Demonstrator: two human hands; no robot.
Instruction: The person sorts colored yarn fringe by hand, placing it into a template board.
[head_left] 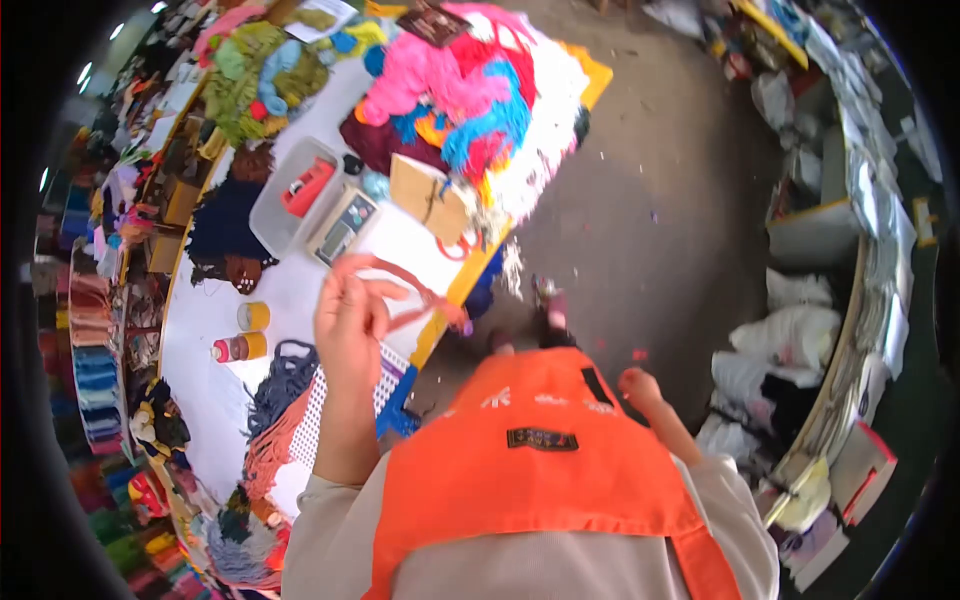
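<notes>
Over the edge of the white table, my left hand (350, 312) is closed in a pinch on a reddish-brown strand of yarn (408, 275). The strand loops out to the right, and a small purple bit shows near its far end. My right hand (640, 386) hangs low beside the orange apron (530, 440), its fingers curled; whatever is in them is too small to make out. Just beyond my left hand lies a digital scale (343, 228), next to a clear plastic bin (272, 215) with a red object (309, 187) in it.
Piles of pink yarn (430, 80) and green yarn (245, 75) cover the far table. A cardboard piece (428, 195) and red-handled scissors (458, 247) lie near its edge. Yellow-labelled containers (254, 317) stand left. White bags (785, 335) line the right side.
</notes>
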